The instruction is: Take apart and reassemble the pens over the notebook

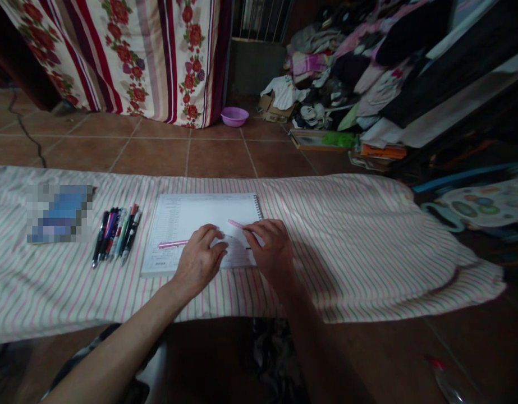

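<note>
Over a white spiral-bound notebook [208, 210], both hands are close together. My left hand [202, 255] is closed around a pink pen barrel [172, 244], which sticks out to the left past the knuckles. A thin tip shows just beyond its fingers, too small to make out. My right hand [269, 244] pinches a short pink pen piece [235, 224] between thumb and fingertips, its free end pointing left and away from me. Near the right thumb a small dark piece [248, 248] shows on the page; its kind cannot be made out.
Several pens [115, 235] lie side by side left of the notebook, with a blurred blue object [60, 214] farther left. A striped cloth [351, 241] covers the table. Beyond it are a purple basin [234, 116], a floral curtain [128, 62] and piled clothes [338, 67].
</note>
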Motion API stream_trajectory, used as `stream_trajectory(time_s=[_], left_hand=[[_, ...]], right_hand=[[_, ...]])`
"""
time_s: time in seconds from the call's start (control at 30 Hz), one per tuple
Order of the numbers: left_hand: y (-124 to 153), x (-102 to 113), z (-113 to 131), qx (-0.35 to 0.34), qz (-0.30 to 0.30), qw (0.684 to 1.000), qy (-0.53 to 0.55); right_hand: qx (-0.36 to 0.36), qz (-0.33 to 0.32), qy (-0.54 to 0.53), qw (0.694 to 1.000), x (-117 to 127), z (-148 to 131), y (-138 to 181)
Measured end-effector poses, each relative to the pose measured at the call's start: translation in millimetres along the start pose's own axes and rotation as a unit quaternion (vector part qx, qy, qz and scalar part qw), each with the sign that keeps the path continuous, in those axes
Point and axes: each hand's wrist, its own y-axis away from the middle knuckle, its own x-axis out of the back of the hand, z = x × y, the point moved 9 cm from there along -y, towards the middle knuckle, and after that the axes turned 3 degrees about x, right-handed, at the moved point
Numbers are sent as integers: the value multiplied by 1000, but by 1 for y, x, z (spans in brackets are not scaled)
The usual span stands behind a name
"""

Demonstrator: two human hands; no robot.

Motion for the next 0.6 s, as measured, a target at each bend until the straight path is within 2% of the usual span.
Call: stream_trajectory(time_s=[0.6], left_hand=[[-1, -5, -2, -1, -6, 1000, -8]], right_hand=[[-3, 26, 11, 1000, 7, 1, -2]])
